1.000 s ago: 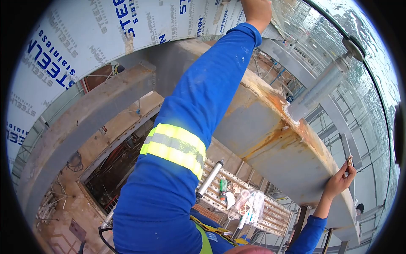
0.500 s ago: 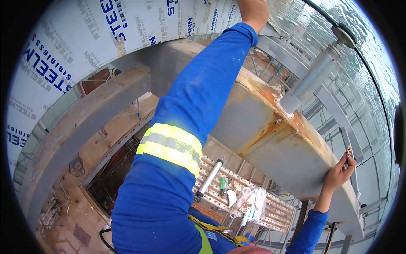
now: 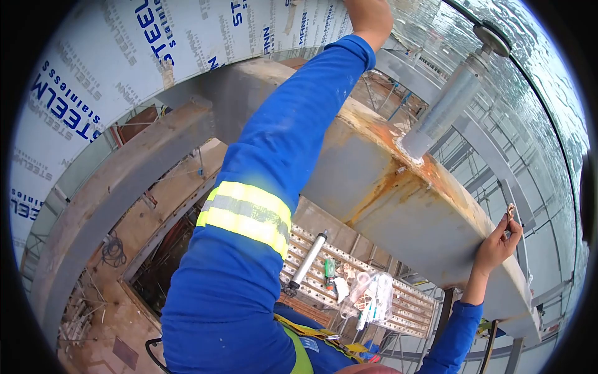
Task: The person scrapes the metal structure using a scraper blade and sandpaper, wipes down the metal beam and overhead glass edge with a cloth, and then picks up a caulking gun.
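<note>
My left arm, in a blue sleeve with a reflective band, stretches up across the middle of the view. At its end my left hand (image 3: 371, 20) is cut off by the top edge near the wrapped steel panel (image 3: 118, 68), and its fingers are out of sight. At the right, my right hand (image 3: 496, 248) is raised beside the grey, rust-stained beam (image 3: 374, 168). Its thumb and fingers pinch a small crumpled brownish scrap (image 3: 511, 212), whose exact kind I cannot make out.
A metal post (image 3: 445, 106) with a round cap rises from the beam next to wavy glass (image 3: 536, 56). Below, a perforated platform (image 3: 411, 310) bears a sealant gun (image 3: 308, 262), a green item (image 3: 329, 272) and a plastic bag (image 3: 379, 290). Scaffolding and a deep drop lie underneath.
The whole view has shifted slightly to the left. Both arms keep nearly the same pose, and my right hand still pinches the scrap.
</note>
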`<control>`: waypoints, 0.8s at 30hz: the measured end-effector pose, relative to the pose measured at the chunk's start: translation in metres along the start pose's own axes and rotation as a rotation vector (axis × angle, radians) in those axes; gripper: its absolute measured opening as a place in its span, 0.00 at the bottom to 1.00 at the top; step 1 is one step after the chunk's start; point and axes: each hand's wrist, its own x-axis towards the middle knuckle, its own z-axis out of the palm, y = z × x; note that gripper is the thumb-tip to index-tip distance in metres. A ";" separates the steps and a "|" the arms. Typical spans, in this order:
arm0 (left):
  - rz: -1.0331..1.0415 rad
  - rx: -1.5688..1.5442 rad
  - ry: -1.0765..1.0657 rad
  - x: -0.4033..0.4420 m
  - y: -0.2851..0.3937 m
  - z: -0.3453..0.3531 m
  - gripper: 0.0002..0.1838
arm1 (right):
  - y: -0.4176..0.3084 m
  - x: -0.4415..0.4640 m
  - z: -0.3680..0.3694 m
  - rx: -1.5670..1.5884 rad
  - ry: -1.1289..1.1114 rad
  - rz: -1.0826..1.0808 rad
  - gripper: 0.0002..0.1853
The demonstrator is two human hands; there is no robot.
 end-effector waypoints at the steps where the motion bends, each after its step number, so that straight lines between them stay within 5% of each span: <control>1: -0.017 -0.007 -0.005 -0.002 0.005 0.001 0.11 | 0.000 0.000 0.000 0.003 0.001 0.002 0.05; 24: -0.030 -0.136 -0.056 -0.042 0.045 0.035 0.09 | 0.004 -0.001 0.000 -0.003 0.016 -0.004 0.05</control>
